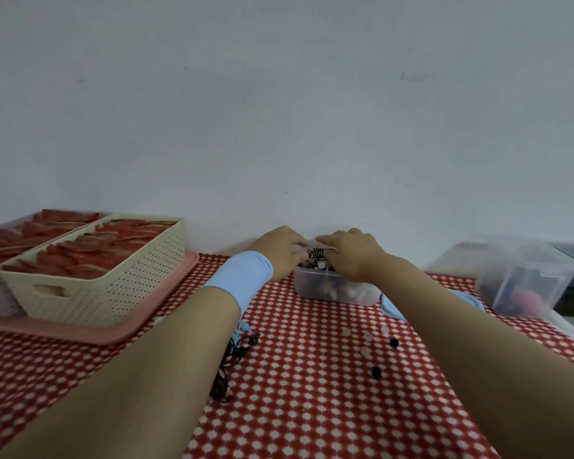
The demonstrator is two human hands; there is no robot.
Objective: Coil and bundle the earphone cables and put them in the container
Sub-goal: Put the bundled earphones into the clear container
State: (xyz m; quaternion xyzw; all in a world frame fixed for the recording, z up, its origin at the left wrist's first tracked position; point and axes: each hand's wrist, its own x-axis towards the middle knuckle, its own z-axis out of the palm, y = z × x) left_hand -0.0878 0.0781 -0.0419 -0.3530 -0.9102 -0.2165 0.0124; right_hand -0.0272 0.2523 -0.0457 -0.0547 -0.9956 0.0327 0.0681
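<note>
both hands reach forward over the bench and meet above a small clear container (337, 291). between them sits a coiled earphone cable (318, 252), a tight dark-and-light striped bundle held just over the container's open top. the left hand (280, 251) has its fingers curled in against the bundle's left end; the right hand (352, 253) closes on the other end, index finger lying along the top. how far the thumbs wrap under it is hidden. the container below the hands already holds a jumble of small pieces - too blurred to name.

a light blue wristband (242, 276) circles the left wrist. under the left forearm, nearer the body than the hands, lies a loose tangle of cables (234, 354) on the red checked cloth (295, 392). left of the left hand stands a cream basket (96, 286) on a pink tray (120, 332). beyond the right forearm is a clear box (524, 279), and below the right hand lie small black pieces (393, 342).
</note>
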